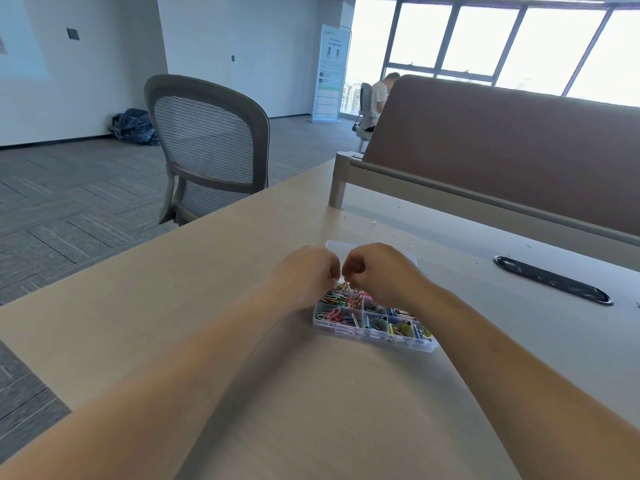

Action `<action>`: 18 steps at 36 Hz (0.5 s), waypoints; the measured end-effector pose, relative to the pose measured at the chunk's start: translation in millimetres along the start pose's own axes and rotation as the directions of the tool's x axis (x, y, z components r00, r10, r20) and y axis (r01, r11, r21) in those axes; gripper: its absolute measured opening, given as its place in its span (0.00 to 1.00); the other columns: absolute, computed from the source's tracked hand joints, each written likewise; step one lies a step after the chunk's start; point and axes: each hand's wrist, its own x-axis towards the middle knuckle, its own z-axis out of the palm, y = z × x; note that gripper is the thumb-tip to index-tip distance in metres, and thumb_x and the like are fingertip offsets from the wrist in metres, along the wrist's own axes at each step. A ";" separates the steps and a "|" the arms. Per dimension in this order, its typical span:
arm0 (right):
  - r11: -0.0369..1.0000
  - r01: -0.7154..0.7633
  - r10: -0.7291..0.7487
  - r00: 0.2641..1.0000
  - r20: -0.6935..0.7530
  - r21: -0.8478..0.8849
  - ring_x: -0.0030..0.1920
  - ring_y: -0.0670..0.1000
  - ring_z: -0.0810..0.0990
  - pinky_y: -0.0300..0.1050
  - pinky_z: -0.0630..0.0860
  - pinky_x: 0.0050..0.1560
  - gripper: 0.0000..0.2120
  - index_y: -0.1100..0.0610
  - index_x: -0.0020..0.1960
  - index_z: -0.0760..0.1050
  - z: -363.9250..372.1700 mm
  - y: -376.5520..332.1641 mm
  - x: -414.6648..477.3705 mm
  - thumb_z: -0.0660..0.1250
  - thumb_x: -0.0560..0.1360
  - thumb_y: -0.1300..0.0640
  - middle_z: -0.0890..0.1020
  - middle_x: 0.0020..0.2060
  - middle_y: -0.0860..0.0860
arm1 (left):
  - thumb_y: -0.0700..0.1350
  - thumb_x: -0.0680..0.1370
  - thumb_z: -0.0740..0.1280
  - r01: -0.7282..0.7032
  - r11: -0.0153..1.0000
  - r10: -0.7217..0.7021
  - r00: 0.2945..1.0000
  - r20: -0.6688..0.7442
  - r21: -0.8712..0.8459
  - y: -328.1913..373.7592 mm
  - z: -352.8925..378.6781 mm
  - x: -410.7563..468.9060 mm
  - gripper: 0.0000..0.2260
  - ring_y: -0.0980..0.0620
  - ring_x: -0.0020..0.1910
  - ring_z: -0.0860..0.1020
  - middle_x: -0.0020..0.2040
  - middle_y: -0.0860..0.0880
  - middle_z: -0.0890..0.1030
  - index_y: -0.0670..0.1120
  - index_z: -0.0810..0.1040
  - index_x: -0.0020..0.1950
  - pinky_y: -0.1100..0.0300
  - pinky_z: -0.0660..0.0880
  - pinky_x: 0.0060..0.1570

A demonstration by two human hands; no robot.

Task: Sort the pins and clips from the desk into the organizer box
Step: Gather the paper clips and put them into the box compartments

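Clear plastic compartment organizer box is set on the pale wood counter, w/ coloured wire paper clips in its left cells. Left hand & right hand are curled over the rear-left cell, each grip apparently pinched on a tangled bunch. Clips are judged light, springy, snag-prone; best taken singly by a loop end.

Open-plan office: mesh chair, desk with divider screen, carpet tiles.
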 end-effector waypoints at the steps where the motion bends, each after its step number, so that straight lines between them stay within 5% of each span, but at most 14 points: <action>1: 1.000 0.003 -0.003 1.000 -0.004 0.000 0.46 0.47 0.80 0.42 0.79 0.52 0.11 0.52 0.53 0.83 -0.3 -0.4 -0.1 0.66 0.76 0.63 0.84 0.48 0.48 | 0.42 0.76 0.65 0.001 1.000 -0.001 1.000 -0.004 0.003 -0.6 0.4 0.2 0.07 0.50 0.50 0.75 0.48 0.50 0.79 0.50 0.82 0.48 0.60 0.69 0.47; 9: 0.998 -0.006 0.006 1.000 0.002 -0.056 0.47 0.48 0.80 0.38 0.76 0.50 0.12 0.54 0.53 0.83 -0.4 -1.6 -5.0 0.64 0.76 0.65 0.84 0.49 0.50 | 0.43 0.77 0.65 -0.021 0.999 0.022 1.000 -0.008 0.026 -0.3 -1.2 -2.3 0.08 0.52 0.48 0.74 0.49 0.50 0.79 0.49 0.83 0.52 0.58 0.73 0.51; 18: 0.999 -0.037 0.034 0.996 -0.081 -0.032 0.46 0.46 0.78 0.40 0.76 0.53 0.11 0.53 0.55 0.81 -20.1 9.6 -34.4 0.64 0.78 0.62 0.83 0.51 0.49 | 0.49 0.80 0.63 -0.030 0.999 0.029 0.999 -0.030 -0.031 36.0 -16.6 -16.6 0.10 0.53 0.43 0.74 0.49 0.49 0.79 0.47 0.81 0.54 0.61 0.67 0.44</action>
